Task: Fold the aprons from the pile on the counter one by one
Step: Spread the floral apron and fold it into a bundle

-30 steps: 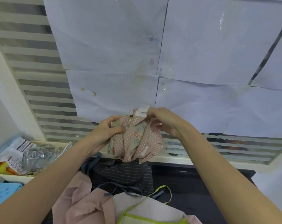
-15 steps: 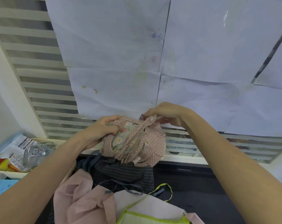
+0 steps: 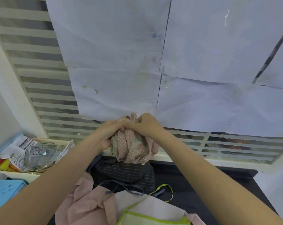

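Head view. Over the last second the two hands have closed in on each other: they were apart at either side of the bundle, and now the left hand point(image 3: 112, 133) and right hand point(image 3: 145, 125) touch at its top. The apron point(image 3: 134, 146) has dropped slightly and is more tightly bunched than before. Judgement: the person is still searching the bundle for an edge or strap; no fold has begun.

Left hand: fingers curled round the bundle's 9 o'clock side, gripping cloth. Right hand: fingers point(image 3: 138, 118) curled over the 12 o'clock edge, pinching a fabric fold.

Location: the apron is held in the air, above the far edge of the dark tabletop point(image 3: 194, 189), in front of the slatted window. It hangs clear of the pile point(image 3: 121, 174), which lies at 6 o'clock from it.

Appearance: pink cloth with white dots, with pale floral panels showing between crumpled folds. The cloth is soft and limp. The outline is irregular; straps cannot be told apart. The pile below shows striped dark, plain pink and green-trimmed pieces, all unfolded.
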Available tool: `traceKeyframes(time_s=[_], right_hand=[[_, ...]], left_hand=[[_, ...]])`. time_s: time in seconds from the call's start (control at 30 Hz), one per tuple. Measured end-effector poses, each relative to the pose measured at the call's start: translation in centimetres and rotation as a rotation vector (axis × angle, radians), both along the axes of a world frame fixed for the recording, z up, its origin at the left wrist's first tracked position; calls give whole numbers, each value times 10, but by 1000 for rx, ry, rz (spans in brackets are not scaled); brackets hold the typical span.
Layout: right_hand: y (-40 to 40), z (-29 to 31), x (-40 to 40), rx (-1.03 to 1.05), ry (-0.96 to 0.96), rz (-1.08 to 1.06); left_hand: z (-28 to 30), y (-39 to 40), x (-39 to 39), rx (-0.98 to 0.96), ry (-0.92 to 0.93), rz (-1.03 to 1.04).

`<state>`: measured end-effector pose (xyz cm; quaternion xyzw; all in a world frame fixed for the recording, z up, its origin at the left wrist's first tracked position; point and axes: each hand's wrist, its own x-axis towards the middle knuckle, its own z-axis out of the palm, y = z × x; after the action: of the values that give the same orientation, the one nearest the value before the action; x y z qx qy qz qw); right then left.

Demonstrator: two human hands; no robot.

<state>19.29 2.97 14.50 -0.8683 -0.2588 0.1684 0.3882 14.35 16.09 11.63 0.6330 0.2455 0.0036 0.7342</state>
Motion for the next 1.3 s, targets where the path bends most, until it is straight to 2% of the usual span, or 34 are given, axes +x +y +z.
traceKeyframes(time_s=[0.1, 0.2, 0.27, 0.37, 0.53, 0.7, 0.83, 0.97, 1.03, 1.1, 1.13, 1.23, 1.3], right_hand=[[-6, -4, 5, 178, 195, -7], [-24, -7, 12, 621, 665, -125], [-38, -15, 16, 692, 773, -152], [-52, -32, 23, 689, 745, -150], [-61, -37, 29, 738, 468, -93], [-61, -36, 38, 909, 487, -121], [-54, -25, 43, 729, 459, -163], [-50, -15, 46, 311, 449, 3], [-49, -11, 48, 184, 297, 39], [-44, -1, 49, 179, 117, 41], [-41, 5, 49, 198, 104, 47], [-41, 5, 36, 198, 247, 99], [-42, -30, 28, 200, 433, 22]], left_hand=[[-2, 4, -4, -53, 1, 22], [-2, 15, -13, -144, -2, 108], [1, 24, -17, -217, -60, 161], [7, 27, -18, -250, -120, 177], [12, 21, -16, -300, -166, 166], [18, 10, -19, -237, -113, 0], [28, 1, -19, -186, -73, -174], [35, 3, -18, -171, -48, -260], [34, 7, -19, -148, -62, -347], [33, 10, -21, -81, -94, -460], [32, 11, -22, -51, -122, -493], [32, 8, -21, -152, -251, -387], [35, 5, -19, -279, -338, -235]])
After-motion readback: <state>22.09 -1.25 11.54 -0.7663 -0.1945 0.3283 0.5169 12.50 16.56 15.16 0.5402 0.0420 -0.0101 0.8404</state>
